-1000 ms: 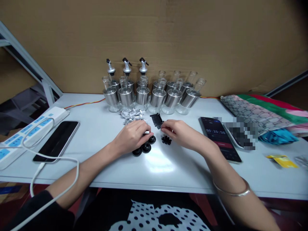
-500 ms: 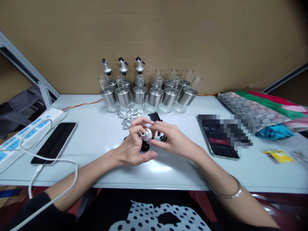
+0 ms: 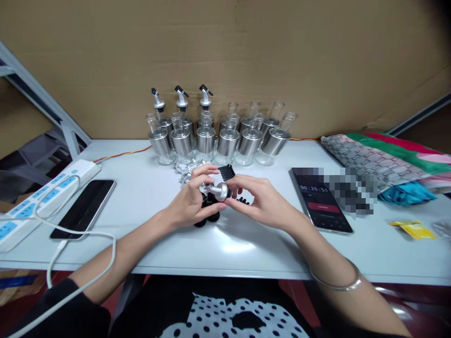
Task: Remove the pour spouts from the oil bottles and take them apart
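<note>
Between my two hands is a silver pour spout (image 3: 221,190) with a dark stopper end, held above the table. My left hand (image 3: 190,199) curls about its narrow stem, thumb below and fingers raised above it. The thumb and fingers of my right hand (image 3: 259,199) close on the dark end. Black stoppers (image 3: 211,218) lie beneath my left hand, partly hidden. Behind the hands are loose silver spout parts (image 3: 186,166) and a bunch of black levers (image 3: 226,172). Small black pieces (image 3: 243,201) show beside my right fingers.
Several glass bottles with steel sleeves (image 3: 206,139) stand in two rows at the back; three carry spouts (image 3: 181,97). A power strip (image 3: 45,202) and phone (image 3: 84,209) lie left, with a white cable. Another phone (image 3: 322,206), yellow packet (image 3: 414,229) and patterned bag (image 3: 373,159) are right.
The pour spout has turned, so its stem and dark end now show. My left thumb has moved up against it, and my right fingers have shifted to the dark end.
</note>
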Motion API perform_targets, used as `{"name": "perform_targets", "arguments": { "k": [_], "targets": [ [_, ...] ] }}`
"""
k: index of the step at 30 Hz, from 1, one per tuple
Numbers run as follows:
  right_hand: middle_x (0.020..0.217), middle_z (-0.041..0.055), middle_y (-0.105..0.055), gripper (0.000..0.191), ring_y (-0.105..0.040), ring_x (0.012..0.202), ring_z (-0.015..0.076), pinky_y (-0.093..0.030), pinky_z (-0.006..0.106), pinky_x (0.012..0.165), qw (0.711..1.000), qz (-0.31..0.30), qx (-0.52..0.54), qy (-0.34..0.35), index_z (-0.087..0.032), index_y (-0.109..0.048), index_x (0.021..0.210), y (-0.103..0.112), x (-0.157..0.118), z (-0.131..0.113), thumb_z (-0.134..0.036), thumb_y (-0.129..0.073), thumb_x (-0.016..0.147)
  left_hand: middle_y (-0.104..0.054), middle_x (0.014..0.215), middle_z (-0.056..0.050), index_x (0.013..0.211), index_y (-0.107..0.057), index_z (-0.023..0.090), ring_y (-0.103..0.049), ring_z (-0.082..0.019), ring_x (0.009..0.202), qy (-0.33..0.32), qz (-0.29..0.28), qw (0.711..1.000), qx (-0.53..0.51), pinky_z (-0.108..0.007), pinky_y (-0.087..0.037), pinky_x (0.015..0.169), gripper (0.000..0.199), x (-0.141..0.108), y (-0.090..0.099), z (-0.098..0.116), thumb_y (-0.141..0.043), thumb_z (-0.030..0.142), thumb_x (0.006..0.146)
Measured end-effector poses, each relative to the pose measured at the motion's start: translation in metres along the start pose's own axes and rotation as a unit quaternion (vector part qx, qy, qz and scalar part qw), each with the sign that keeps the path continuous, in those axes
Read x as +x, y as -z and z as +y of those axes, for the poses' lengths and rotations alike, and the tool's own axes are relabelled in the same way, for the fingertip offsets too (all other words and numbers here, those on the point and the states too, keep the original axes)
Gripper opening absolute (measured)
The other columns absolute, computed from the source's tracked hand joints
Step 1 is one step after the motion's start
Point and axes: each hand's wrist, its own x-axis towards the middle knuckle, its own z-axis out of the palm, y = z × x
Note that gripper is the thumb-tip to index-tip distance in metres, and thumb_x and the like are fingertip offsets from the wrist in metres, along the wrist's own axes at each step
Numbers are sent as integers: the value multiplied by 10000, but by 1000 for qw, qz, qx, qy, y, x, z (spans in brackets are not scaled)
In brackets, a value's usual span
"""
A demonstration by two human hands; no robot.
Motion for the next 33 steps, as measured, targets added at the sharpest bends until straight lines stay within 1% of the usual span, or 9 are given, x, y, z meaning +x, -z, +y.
{"name": "perform_targets", "arguments": {
  "k": [3,7,11,16,19,22,25,29,33],
  "targets": [
    [731,15,-604,89,-533,653,121,-417,234,637,1000,-4,-1,-8,-159,-597,858,2,0,0,-234,-548,851,-501,1181,-132,1260,-313,220,-531,-238,1119,-54,-22,994,88,-435,-505,895,486,3,6,0,-590,291,867],
    [705,10,-593,122,-522,638,114,-403,229,632,1000,-19,-10,0,-152,-600,816,1,0,2,-247,-540,863,-581,1066,-104,1222,-417,185,-590,-205,982,-57,-45,987,146,-357,-531,811,372,5,10,5,-561,254,886],
    [717,14,-603,148,-527,646,115,-401,231,639,1000,-28,-9,0,-149,-610,834,-2,0,2,-260,-522,880,-609,1029,-106,1138,-473,168,-603,-199,946,-51,-54,986,147,-345,-532,786,263,5,11,4,-542,236,894],
    [731,13,-588,108,-523,658,117,-404,234,645,1000,-28,0,11,-155,-600,844,-2,1,2,-246,-542,846,-639,973,-93,1075,-474,169,-620,-185,919,-83,-54,986,137,-329,-531,775,195,7,13,2,-530,234,900],
    [713,-1,-553,42,-493,639,109,-394,222,623,1000,-16,4,17,-165,-565,777,-3,0,2,-201,-557,798,-650,935,-85,1064,-473,165,-623,-178,898,-96,-55,983,147,-311,-525,756,173,9,14,4,-518,201,900],
    [669,-17,-503,86,-453,606,101,-377,215,591,1000,-7,-2,25,-175,-522,682,-4,1,3,-173,-553,762,-660,913,-75,1043,-484,166,-622,-176,887,-106,-58,981,149,-308,-511,756,162,10,14,6,-519,234,900],
    [634,-24,-481,89,-434,581,97,-363,214,571,999,-6,-12,37,-167,-532,663,-7,2,3,-149,-544,750,-670,878,-68,964,-514,160,-616,-182,832,-114,-59,975,183,-319,-477,732,159,11,15,8,-571,265,859],
    [630,-15,-504,67,-437,569,99,-352,213,549,998,-1,-29,60,-150,-592,732,-12,3,4,-153,-536,768,-682,822,-51,855,-538,165,-598,-184,765,-121,-58,966,222,-328,-422,697,149,14,19,9,-625,266,789],
    [604,-23,-485,96,-414,539,93,-322,210,514,995,8,-45,88,-154,-597,725,-14,3,4,-170,-527,788,-663,767,-50,761,-526,168,-550,-166,697,-91,-81,980,155,-303,-419,646,154,18,23,9,-637,273,741]
  ]
}}
